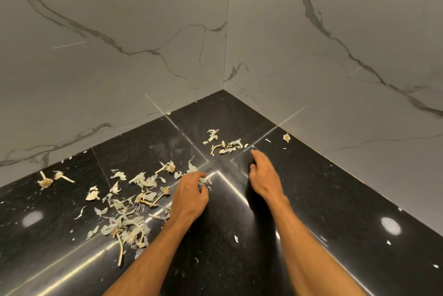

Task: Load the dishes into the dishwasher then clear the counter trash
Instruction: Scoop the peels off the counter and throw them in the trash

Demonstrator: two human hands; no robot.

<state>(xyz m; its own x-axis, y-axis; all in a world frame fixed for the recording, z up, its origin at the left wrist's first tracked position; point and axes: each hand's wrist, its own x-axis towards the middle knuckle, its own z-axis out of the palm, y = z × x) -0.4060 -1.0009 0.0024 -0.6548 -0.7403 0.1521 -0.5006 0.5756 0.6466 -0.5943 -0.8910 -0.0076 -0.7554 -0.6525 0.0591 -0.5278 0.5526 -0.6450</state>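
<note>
Dried leaf and stem scraps (129,199) lie scattered over the glossy black counter (323,199), thickest at the left. A smaller cluster of scraps (223,143) sits near the counter's inner corner, and one dry bud (286,137) lies by the right wall. My left hand (190,193) is curled, with its fingertips pinching a few pale scraps (205,180). My right hand (263,173) reaches toward the small cluster with loosely bent fingers and holds nothing; its fingertips are just short of the scraps.
Grey marble-look walls (143,43) meet in a corner behind the counter and close it in at the back and right. Tiny crumbs (236,238) dot the near counter. No dishes or bin are in view.
</note>
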